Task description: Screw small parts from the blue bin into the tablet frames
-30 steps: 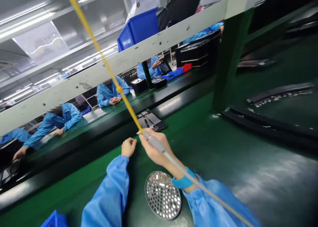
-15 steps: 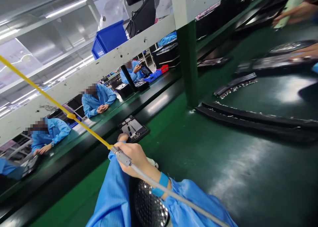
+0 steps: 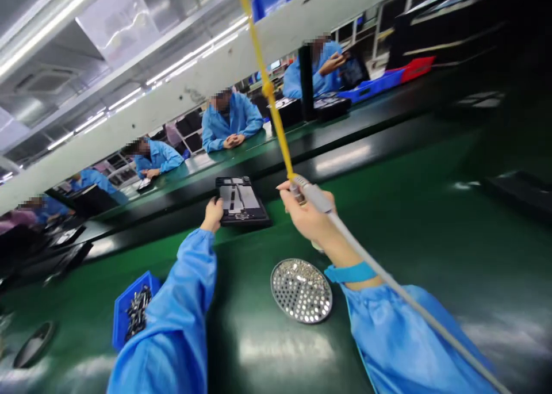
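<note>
The flat black tablet [image 3: 241, 201], with its insides showing, is in front of the person, up by the long dark strip [image 3: 345, 158]. The left hand [image 3: 213, 211] pinches its left side; I can't tell if the tablet is lifted or resting. To the right of it, well apart, the right hand [image 3: 308, 210] is curled around a tool [image 3: 297, 194], mostly hidden. A gray cable [image 3: 388, 285] runs over that hand and arm, and a yellow cord [image 3: 259, 52] goes up from its thick end. A blue band [image 3: 351, 273] goes around the right wrist. Between the arms, a round dish [image 3: 297, 302] full of little dents sits on the green desk [image 3: 259, 279]. A blue bin [image 3: 119, 313] of small metal bits is just beside the left sleeve [image 3: 187, 302]. Across the strip, a person in blue sits with folded hands [image 3: 233, 141].
</note>
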`<state>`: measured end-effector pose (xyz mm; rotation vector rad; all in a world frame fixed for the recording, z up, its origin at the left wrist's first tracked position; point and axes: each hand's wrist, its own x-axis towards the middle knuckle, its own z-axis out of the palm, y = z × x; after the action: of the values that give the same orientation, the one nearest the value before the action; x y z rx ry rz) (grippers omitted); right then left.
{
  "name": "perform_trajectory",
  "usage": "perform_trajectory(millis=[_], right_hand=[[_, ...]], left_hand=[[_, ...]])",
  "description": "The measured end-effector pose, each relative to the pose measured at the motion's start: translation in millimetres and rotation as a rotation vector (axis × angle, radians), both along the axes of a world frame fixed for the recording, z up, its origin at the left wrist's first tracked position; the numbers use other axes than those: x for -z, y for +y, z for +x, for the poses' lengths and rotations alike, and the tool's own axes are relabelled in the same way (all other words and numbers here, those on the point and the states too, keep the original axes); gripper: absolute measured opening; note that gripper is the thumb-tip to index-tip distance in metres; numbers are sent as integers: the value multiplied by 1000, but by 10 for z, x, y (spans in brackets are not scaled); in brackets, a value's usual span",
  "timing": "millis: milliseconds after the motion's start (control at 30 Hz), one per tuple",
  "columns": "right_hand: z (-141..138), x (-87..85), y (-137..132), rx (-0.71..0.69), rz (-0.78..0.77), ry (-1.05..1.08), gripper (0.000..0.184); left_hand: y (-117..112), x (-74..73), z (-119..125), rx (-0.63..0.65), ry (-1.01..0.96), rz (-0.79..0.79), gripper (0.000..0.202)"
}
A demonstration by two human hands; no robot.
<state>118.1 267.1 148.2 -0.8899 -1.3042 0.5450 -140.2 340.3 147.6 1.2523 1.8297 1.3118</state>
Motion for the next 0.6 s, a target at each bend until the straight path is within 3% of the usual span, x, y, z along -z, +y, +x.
perform_trajectory(millis=[67, 133, 233, 333, 433, 600], right_hand=[[34, 18, 25, 1, -49, 44, 26], [87, 36, 56, 35, -89, 74, 28], [184, 111, 97, 113, -113, 81, 31], [265, 265, 93, 205, -140, 145, 34], [298, 448, 43, 269, -186, 253, 37], [299, 563, -77, 239, -208, 286, 40]], left_hand=[[-573, 3, -322, -85, -36, -55, 40], [-1228, 99, -570, -131, -87, -110, 46], [-2160, 428, -795, -155, -158, -198, 52], [-2802, 780, -848, -150, -79, -245, 64], [-3060, 915, -815, -7, 129, -285, 80], [-2953, 745, -798, 374, 438, -403, 79]])
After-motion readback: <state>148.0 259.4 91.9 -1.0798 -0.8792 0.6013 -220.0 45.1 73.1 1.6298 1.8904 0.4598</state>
